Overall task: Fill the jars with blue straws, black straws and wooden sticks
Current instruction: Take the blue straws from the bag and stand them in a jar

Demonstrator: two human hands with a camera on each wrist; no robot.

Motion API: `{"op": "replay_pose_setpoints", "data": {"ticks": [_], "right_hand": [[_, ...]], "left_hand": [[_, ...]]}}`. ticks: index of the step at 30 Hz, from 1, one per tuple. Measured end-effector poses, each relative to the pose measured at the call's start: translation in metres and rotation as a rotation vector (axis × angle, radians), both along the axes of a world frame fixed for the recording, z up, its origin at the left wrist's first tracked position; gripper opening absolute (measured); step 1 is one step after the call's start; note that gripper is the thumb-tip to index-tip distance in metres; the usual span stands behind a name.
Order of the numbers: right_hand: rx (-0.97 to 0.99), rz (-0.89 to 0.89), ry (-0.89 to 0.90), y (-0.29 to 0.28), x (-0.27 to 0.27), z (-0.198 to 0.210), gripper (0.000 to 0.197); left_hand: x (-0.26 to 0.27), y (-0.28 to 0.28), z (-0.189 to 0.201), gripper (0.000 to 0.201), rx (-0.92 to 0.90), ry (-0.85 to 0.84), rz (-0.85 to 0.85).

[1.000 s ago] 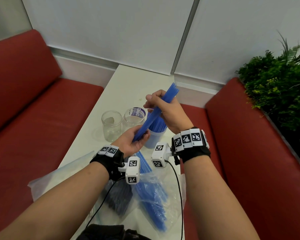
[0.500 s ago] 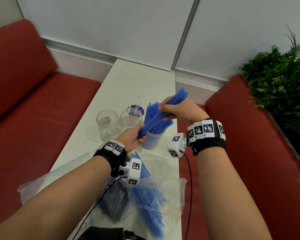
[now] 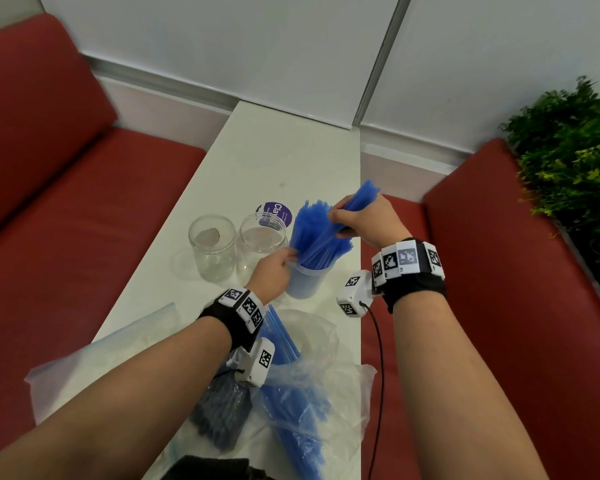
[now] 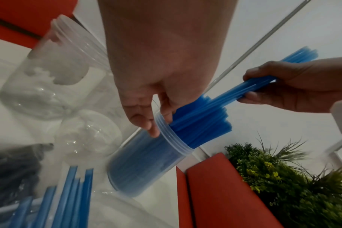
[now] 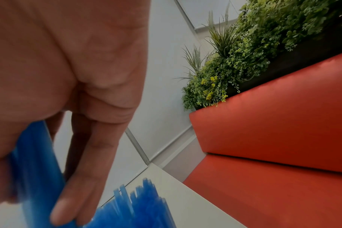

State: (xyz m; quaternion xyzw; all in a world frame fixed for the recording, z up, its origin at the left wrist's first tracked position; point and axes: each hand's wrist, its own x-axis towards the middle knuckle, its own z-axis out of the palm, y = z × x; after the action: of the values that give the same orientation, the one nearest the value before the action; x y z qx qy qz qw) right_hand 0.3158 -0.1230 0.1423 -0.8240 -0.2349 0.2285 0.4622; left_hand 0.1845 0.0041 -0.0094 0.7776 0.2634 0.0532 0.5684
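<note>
Two empty clear plastic jars [image 3: 212, 247] stand left on the white tabletop [image 3: 274, 157]. The left hand [image 3: 271, 277] pinches the rim of the straw-filled clear jar [image 3: 307, 280], apparently. The right hand [image 3: 364, 221] grips a slanted bundle of blue straws [image 3: 355, 199] above it.

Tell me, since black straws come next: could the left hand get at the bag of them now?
Probably not yet: the left hand is pinching the rim of the blue-straw jar. The black straws lie below that forearm, uncovered.

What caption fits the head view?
Right hand feeds blue straws into a jar steadied by the left hand.
</note>
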Motion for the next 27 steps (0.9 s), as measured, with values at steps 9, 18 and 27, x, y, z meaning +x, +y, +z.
{"op": "replay_pose_setpoints", "data": {"ticks": [9, 18, 27], "right_hand": [[-0.1, -0.081, -0.134, 0.018, -0.014, -0.027, 0.011], [0.273, -0.118, -0.529, 0.031, -0.03, -0.039, 0.048], [-0.524, 0.269, -0.736, 0.038, -0.044, -0.089, 0.054]], "left_hand": [[0.005, 0.004, -0.011, 0.047, 0.131, 0.009, -0.046], [0.007, 0.01, 0.0, 0.045, 0.113, 0.032, -0.108], [0.003, 0.01, 0.003, 0.043, 0.197, -0.015, -0.161]]}}
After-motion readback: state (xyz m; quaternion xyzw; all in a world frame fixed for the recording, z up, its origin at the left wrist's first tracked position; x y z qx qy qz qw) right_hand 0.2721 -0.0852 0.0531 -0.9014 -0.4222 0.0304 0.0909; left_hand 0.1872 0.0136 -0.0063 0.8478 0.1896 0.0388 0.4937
